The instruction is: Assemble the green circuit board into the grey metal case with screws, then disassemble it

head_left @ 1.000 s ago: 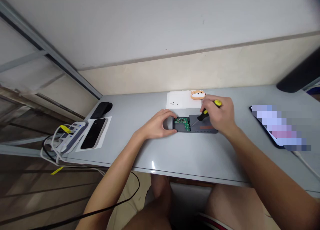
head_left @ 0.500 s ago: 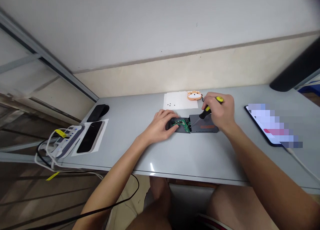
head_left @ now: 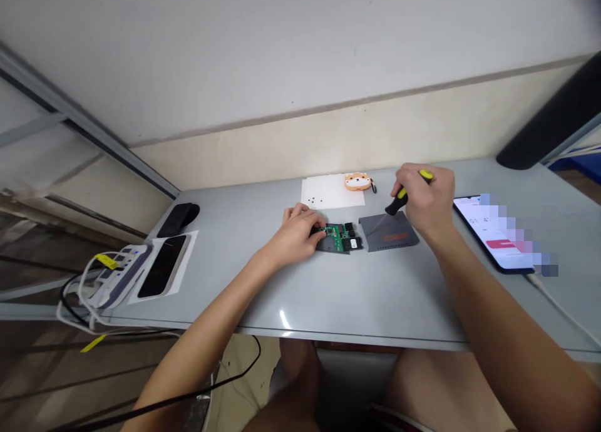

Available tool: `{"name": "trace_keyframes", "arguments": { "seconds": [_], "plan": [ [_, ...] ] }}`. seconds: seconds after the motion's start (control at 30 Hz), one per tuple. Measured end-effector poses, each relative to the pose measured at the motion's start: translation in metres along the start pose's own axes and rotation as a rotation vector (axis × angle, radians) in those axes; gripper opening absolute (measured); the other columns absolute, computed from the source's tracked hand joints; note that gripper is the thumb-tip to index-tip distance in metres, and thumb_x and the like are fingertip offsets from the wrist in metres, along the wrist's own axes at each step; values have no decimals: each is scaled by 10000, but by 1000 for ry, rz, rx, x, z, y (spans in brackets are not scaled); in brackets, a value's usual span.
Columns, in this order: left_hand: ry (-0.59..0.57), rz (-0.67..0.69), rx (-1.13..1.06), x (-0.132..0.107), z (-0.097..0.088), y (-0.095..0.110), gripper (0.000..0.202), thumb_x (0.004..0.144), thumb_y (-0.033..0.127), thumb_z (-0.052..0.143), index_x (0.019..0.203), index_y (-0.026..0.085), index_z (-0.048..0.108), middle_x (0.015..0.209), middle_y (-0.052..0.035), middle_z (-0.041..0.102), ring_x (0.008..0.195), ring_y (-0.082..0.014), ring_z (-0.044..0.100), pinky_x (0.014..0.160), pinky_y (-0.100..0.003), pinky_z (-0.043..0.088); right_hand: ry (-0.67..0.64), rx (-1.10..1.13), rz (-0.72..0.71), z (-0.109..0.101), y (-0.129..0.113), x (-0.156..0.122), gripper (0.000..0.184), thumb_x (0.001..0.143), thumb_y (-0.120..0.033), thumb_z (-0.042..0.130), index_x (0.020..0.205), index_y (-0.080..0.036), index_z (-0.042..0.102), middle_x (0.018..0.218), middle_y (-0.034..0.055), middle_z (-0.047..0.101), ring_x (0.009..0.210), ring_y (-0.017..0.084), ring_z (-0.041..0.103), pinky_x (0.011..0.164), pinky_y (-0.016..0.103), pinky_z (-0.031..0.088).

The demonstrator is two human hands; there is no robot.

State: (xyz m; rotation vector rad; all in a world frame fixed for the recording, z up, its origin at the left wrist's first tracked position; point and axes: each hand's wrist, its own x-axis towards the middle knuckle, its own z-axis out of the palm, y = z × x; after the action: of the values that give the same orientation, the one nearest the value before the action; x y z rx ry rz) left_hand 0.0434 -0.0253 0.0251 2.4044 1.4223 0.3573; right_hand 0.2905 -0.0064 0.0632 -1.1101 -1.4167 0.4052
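My left hand (head_left: 302, 231) is closed on the left end of a green circuit board (head_left: 335, 235), which lies with a dark grey casing part (head_left: 332, 250) under it. Black connectors stick out at the board's right end. Just right of it, a small gap away, lies a dark grey cover (head_left: 382, 225) with an orange-red mark. A yellow and black screwdriver (head_left: 398, 199) is in my right hand (head_left: 426, 197), its fingers wrapped round the handle. Its shaft slants down left over the cover; whether the tip touches it I cannot tell.
Behind are a white paper (head_left: 328, 197) with several tiny black screws (head_left: 313, 200) and an orange animal-face case (head_left: 357, 181). A lit phone (head_left: 498, 238) on a cable lies right. Left are a dark phone (head_left: 164, 266), a black object (head_left: 176, 219) and a power strip (head_left: 122, 275).
The circuit board has come out of the cover, and a gap now separates them. My right hand has lifted slightly and moved right with the screwdriver. The board's connectors now show.
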Motion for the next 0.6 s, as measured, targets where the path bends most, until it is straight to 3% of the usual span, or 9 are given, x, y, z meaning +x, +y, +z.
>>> {"name": "trace_keyframes", "arguments": {
  "seconds": [0.27, 0.47, 0.6],
  "plan": [
    [45, -30, -167, 8, -1, -3, 131, 998, 217, 549, 1067, 234, 658, 1115, -63, 693, 1166, -281, 538, 1115, -504, 386, -39, 27, 38, -2, -3, 3, 331, 716, -105, 512, 421, -251, 477, 457, 5, 374, 503, 163, 358, 517, 373, 253],
    [215, -94, -239, 9, -2, -11, 136, 974, 208, 584, 1069, 232, 677, 1106, -58, 707, 1125, -265, 581, 1118, -505, 410, -24, 79, 58, -3, -8, 3, 343, 724, -107, 501, 413, -251, 476, 468, 13, 387, 514, 164, 372, 524, 367, 267],
    [265, -130, -300, 2, -8, -16, 129, 946, 224, 581, 1025, 212, 682, 1045, -57, 713, 1055, -244, 615, 1057, -461, 470, -12, 104, 63, 0, -7, 2, 341, 733, -129, 499, 412, -243, 471, 471, 11, 394, 524, 158, 389, 526, 348, 284]
  ]
}}
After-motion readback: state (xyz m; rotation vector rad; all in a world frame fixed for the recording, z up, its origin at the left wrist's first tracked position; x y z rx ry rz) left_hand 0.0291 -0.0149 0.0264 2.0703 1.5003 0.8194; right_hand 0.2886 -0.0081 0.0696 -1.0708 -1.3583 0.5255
